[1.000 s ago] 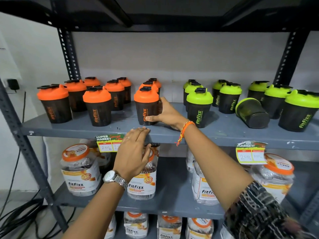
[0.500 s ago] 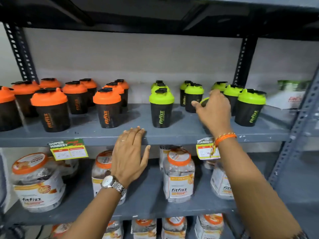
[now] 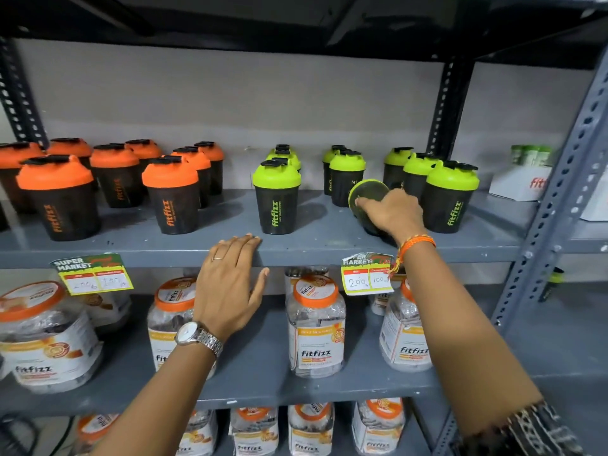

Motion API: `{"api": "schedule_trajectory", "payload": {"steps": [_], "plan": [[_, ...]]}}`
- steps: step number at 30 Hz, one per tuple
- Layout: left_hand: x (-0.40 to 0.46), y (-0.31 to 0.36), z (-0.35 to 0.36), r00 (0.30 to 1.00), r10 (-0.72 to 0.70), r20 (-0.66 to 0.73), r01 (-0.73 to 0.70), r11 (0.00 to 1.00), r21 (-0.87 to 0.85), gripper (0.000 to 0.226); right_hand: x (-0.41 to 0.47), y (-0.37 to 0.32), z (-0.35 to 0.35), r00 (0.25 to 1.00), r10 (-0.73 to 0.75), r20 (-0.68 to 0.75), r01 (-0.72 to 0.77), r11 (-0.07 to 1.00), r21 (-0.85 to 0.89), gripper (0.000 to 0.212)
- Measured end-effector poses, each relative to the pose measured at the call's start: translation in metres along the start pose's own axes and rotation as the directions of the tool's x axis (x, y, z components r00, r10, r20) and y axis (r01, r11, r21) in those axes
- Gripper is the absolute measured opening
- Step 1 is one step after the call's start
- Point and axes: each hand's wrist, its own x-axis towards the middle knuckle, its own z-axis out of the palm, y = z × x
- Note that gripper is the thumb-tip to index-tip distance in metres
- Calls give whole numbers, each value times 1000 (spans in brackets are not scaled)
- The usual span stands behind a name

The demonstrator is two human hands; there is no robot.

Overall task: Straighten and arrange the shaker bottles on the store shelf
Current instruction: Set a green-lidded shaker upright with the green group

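Note:
Black shaker bottles stand on the grey shelf (image 3: 312, 248). Several with orange lids (image 3: 169, 195) fill the left half, and several with green lids (image 3: 278, 195) stand to the right. One green-rimmed shaker (image 3: 367, 192) lies on its side between the upright green ones, its round end facing me. My right hand (image 3: 393, 212) is closed over this tipped shaker from the near side. My left hand (image 3: 230, 281) lies flat with its fingertips on the shelf's front edge, holding nothing.
Two price tags (image 3: 93, 274) (image 3: 367, 274) hang from the shelf edge. Clear jars with orange lids (image 3: 316, 324) fill the lower shelves. A perforated grey upright (image 3: 556, 192) rises at the right, with white boxes (image 3: 523, 179) behind it.
The view has swung right along the shelf. My right hand left the orange shaker, reached right and closed on the tipped green one. My left hand stayed on the shelf edge.

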Motion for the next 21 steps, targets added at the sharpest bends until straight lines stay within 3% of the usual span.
{"api": "schedule_trajectory", "payload": {"steps": [3,6,9,11,16,21], "plan": [[0,1,0,1000,-6,2,6,1000,0,55,-2,5,1,997,72,15,-73,952,298,71],[0,1,-1,1000,-6,5,6,1000,8,55,0,9,2,963,129,236,-261,658,706,58],[0,1,-1,1000,-2,19,2,1000,19,56,7,11,4,900,-1,436,-385,464,798,60],[0,0,-1,1000,-2,25,1,1000,16,57,10,11,6,873,-90,480,-394,451,801,54],[0,-1,-1,1000,4,29,-4,1000,16,57,18,15,10,871,-225,436,-248,565,787,51],[0,-2,-2,1000,7,21,-7,1000,-2,56,27,26,15,894,-265,361,-148,586,797,60]]}}
